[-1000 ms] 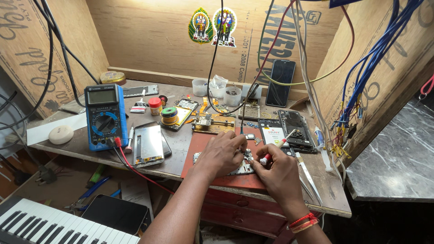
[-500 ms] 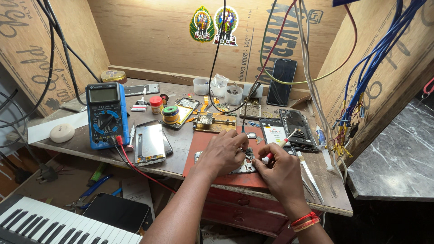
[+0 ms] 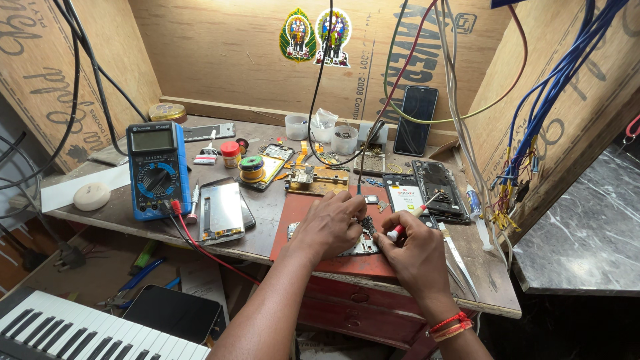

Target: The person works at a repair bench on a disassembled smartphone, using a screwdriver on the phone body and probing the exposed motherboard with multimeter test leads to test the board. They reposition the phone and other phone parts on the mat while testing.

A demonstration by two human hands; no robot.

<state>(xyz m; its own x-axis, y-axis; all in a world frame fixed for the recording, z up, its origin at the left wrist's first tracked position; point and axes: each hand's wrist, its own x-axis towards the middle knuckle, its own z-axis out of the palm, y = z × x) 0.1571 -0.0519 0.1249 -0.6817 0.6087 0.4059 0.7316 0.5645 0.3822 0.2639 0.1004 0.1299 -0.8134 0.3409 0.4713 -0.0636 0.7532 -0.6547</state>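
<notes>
My left hand (image 3: 330,223) lies flat over the opened phone board (image 3: 360,245), fingers curled down and pressing on it so it sits pinned to the red work mat (image 3: 300,217); that grip is closed down onto the board rather than wrapped around it. My right hand (image 3: 417,253) has its grip pinched shut on a small screwdriver with a red-and-white handle (image 3: 408,221), thumb and forefinger closed around the lower shaft, the handle slanting up and to the right. The tip end is hidden between my two hands, so I cannot tell just where it meets the board. The board itself rests on the mat at the front edge of the tabletop (image 3: 120,217), mostly covered by my left palm, with only its lower right corner showing.

Just beyond my right hand lie a phone battery with a white label (image 3: 407,199) and an opened dark phone frame (image 3: 437,189), side by side. A pair of tweezers (image 3: 460,259) lies on the tabletop to the right of my wrist, which wears a red thread bracelet (image 3: 448,324). Well to the left stands a blue multimeter (image 3: 157,170), its red lead (image 3: 200,243) trailing off the front edge, and beside it a silver phone back cover (image 3: 223,210). A black phone (image 3: 415,120) leans upright against the plywood back wall.
</notes>
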